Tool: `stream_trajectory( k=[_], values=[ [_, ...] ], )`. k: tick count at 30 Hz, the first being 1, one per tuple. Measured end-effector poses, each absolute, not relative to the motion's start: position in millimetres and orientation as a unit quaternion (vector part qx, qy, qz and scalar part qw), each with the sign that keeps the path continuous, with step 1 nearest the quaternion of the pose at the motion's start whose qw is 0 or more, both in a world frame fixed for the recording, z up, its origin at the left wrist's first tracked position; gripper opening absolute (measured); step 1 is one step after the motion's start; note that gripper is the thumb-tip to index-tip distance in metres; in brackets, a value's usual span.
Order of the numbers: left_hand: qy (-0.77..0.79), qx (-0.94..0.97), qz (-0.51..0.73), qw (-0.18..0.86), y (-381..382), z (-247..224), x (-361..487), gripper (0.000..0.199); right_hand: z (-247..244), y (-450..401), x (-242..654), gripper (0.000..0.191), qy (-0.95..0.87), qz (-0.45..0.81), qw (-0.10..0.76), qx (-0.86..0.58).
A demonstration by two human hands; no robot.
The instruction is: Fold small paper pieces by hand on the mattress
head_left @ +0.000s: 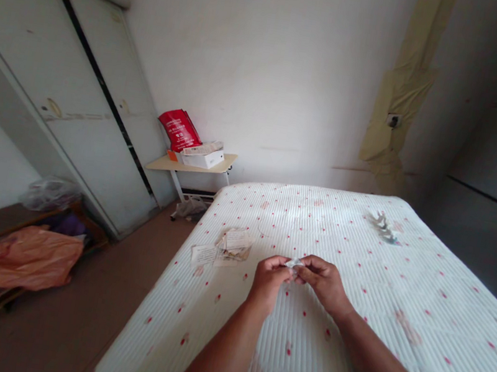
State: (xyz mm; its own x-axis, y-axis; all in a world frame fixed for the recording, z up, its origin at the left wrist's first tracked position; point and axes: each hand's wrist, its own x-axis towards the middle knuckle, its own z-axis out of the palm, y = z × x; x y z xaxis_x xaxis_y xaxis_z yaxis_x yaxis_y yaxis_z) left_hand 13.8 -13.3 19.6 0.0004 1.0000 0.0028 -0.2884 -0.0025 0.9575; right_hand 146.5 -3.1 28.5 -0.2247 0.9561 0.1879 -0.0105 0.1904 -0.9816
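Observation:
Between my two hands is a small, whitish folded piece of paper (295,262), held over the middle of the bed. My left hand (270,276) pinches its left side, and my right hand (321,279) grips it from the right with thumb and fingers. Much of the paper is hidden by the fingertips. To the left of my hands lies a loose pile of printed paper slips (232,245). Farther off to the right, a cluster of small folded paper pieces (384,225) rests on the sheet.
A white bed cover (287,356) with red marks spreads under my arms. Past its far left corner stands a small table (164,163) bearing a red bag (179,130) and a white box (206,157). Cabinets (100,81) line the left, near an orange plastic bag (24,260).

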Motion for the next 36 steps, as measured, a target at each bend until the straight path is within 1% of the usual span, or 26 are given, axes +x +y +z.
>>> stream_trajectory(
  k=[5, 9, 14, 20, 29, 31, 36],
  values=[
    [0.412, 0.418, 0.582, 0.563, -15, 21, 16, 0.018, 21, -2, 146, 0.027, -0.618, 0.479, 0.498, -0.375],
    [0.42, 0.434, 0.573, 0.554, -16, 25, 16, 0.018, 20, -2, 146, 0.026, -0.633, 0.469, 0.493, -0.371],
    [0.433, 0.468, 0.562, 0.527, -17, 30, 13, 0.021, 24, -5, 147, 0.024, -0.69, 0.384, 0.489, -0.371],
    [0.444, 0.525, 0.544, 0.481, -17, 30, 7, 0.021, 30, -8, 152, 0.02, -0.768, 0.243, 0.44, -0.398],
    [0.434, 0.571, 0.531, 0.451, -18, 33, 5, 0.023, 37, -11, 156, 0.022, -0.817, 0.189, 0.387, -0.384],
    [0.435, 0.575, 0.532, 0.444, -18, 33, 5, 0.023, 37, -12, 155, 0.02, -0.816, 0.162, 0.394, -0.391],
    [0.447, 0.591, 0.544, 0.394, -18, 34, 6, 0.02, 36, -15, 148, 0.014, -0.788, 0.09, 0.451, -0.41]
  ],
)
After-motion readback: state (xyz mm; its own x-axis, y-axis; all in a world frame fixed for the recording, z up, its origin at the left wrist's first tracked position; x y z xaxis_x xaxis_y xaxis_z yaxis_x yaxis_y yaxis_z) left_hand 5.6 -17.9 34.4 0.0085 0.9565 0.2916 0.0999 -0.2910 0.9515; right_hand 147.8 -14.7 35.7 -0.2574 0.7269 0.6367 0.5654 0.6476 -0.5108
